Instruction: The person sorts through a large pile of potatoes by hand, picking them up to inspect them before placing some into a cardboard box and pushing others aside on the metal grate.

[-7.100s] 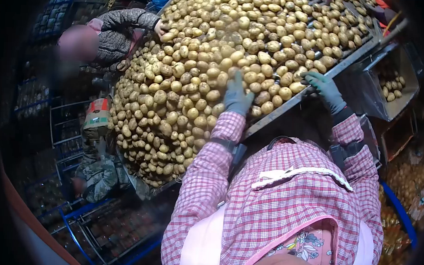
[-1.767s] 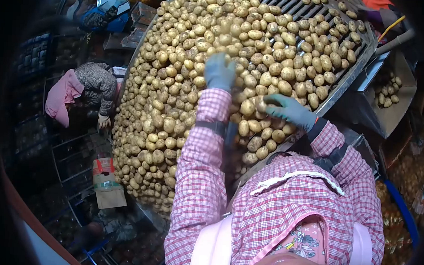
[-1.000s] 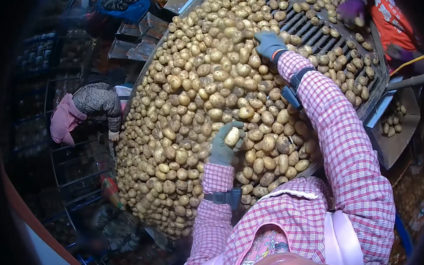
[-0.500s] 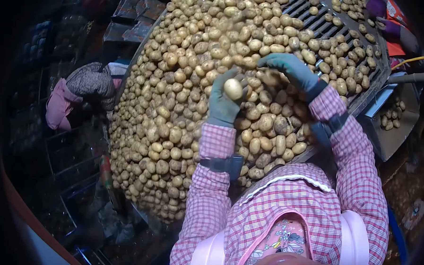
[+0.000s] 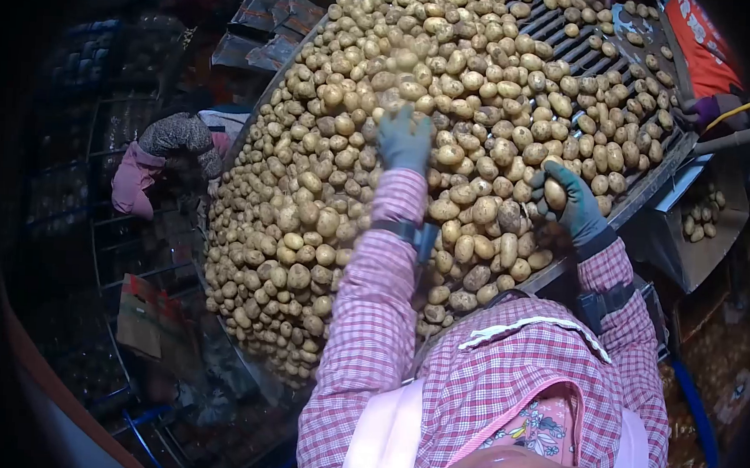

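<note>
And there's the right hand (image 5: 573,201), gloved, palm turned up and fingers curled around a single potato (image 5: 554,194), holding it just inside the near edge of the big table (image 5: 653,184). Over to the left hand (image 5: 405,141), also gloved: back upward, fingers spread across the heap, a little blurred, and whether it has hold of anything underneath, I cannot tell.

What a load this table carries! Potatoes (image 5: 296,274) are banked thick across its left and middle, packed against one another, then thinning toward the upper right, where dark slats (image 5: 560,29) show between scattered ones.

Now the containers. Off the table's right side sits an open box (image 5: 663,247), tilted in view, with a small cluster of potatoes (image 5: 700,225) gathered toward its far part and bare bottom nearer the camera. Down on the lower left, a cardboard carton (image 5: 149,320) with red and green markings stands beside the table; its contents can't be made out. Up at the top left, several boxes (image 5: 258,28) sit close together, too dim to read inside.

Beyond the left rim, a co-worker in pink headwear (image 5: 134,182) leans in at the heap; at upper right, red clothing (image 5: 701,43) shows beside the table.
</note>
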Demonstrator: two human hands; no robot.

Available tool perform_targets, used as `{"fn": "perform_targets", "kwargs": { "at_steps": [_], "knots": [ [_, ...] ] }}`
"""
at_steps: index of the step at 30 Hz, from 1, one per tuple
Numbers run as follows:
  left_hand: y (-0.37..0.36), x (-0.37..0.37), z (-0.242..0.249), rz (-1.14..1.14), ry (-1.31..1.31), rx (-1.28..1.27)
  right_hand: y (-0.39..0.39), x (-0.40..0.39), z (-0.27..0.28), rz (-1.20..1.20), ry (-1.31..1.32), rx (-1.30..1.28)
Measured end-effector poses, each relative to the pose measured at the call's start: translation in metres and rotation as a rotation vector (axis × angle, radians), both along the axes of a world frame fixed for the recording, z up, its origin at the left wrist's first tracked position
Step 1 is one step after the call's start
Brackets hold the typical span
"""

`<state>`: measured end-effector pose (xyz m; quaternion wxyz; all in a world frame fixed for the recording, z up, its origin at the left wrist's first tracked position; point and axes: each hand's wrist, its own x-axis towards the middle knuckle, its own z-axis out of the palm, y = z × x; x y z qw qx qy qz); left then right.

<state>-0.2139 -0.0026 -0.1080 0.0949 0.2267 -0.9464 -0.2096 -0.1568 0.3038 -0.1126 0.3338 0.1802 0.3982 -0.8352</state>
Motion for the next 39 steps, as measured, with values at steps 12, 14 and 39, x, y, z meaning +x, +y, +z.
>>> {"fn": "perform_targets", "kwargs": {
  "at_steps": [12, 14, 39],
  "knots": [
    [-0.065, -0.063, 0.018, -0.295, -0.226, -0.328, 0.011, -0.012, -0.009, 0.147, 0.278, 0.008],
    [-0.077, -0.081, 0.009, -0.332, -0.368, -0.504, 0.006, -0.015, -0.009, 0.197, 0.470, 0.119],
    [0.068, 0.119, 0.017, -0.756, -0.121, 0.519, 0.207, 0.055, 0.040, -0.521, 0.291, 0.634]
  ]
}}
